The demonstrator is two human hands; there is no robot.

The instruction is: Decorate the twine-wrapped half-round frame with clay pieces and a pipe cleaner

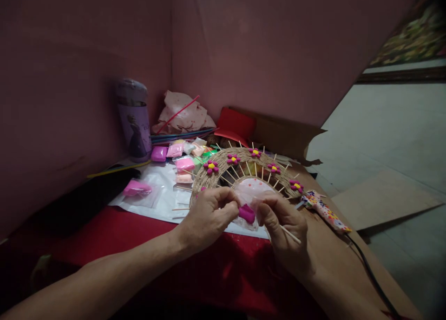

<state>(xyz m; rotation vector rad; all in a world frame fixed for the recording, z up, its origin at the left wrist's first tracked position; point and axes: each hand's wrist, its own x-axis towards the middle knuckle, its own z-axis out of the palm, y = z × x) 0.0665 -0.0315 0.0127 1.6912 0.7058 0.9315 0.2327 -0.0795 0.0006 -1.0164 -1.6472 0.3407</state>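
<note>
Between my two hands hangs a small clear plastic bag with a lump of magenta clay (247, 213) inside. My left hand (212, 213) pinches the bag's left edge, fingers closed. On the other side, my right hand (284, 222) grips the bag's right edge between thumb and fingers. A thin wooden stick (291, 234) also pokes out by the right hand; how it is held is partly hidden. Just behind my hands lies a twine-wrapped half-ring on wooden sticks (225, 153), decorated with magenta flowers with yellow centres (211, 166).
Several clay packets (185, 165) lie behind on a white sheet (163, 213), with a pink packet (137, 188) at left. A purple tumbler (134, 120) stands by the wall. A patterned glue gun (325, 211) with a black cord lies right. A red cap (235, 126) sits behind.
</note>
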